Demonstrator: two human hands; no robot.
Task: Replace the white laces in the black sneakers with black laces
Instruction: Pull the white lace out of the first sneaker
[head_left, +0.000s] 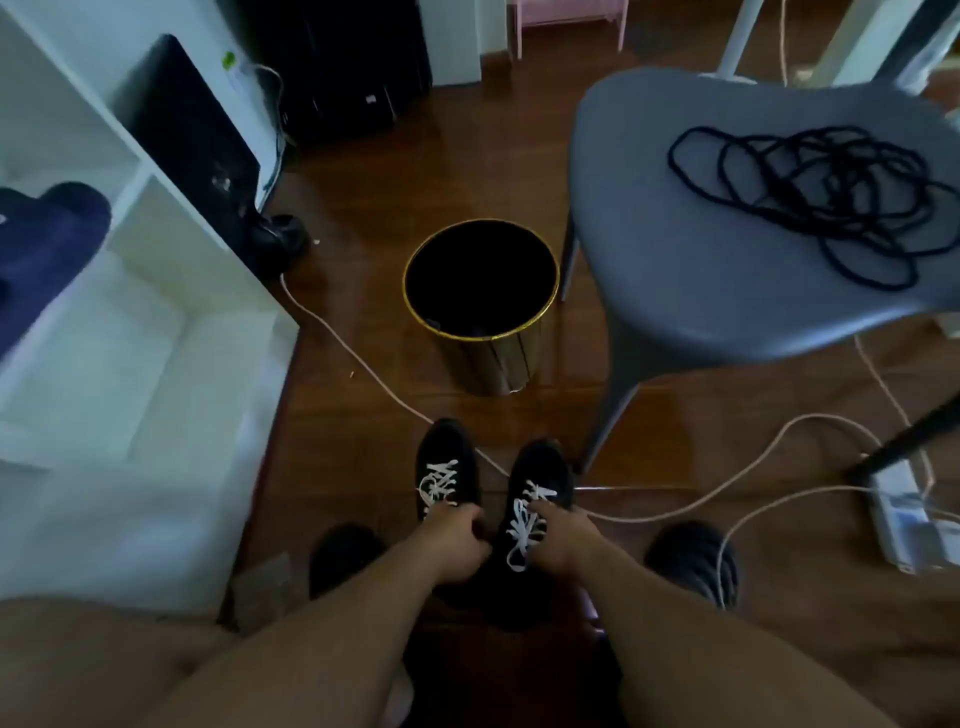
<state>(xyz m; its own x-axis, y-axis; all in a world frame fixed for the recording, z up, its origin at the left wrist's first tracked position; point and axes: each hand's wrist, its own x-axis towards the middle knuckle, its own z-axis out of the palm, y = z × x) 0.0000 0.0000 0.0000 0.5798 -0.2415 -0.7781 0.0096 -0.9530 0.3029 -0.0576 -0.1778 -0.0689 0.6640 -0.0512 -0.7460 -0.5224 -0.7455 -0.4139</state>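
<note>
Two hands (457, 540) (563, 538) gripping two sneakers (447, 467) (540, 478), white-laced

Two bare forearms, no sleeves, bare left hand (457, 540), bare right hand (566, 540), bare knees, no rings or watch visible

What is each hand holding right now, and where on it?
Left hand grips the left sneaker at its collar. Right hand grips the right sneaker near the tongue, by the white laces; exact finger hold unclear.
</note>
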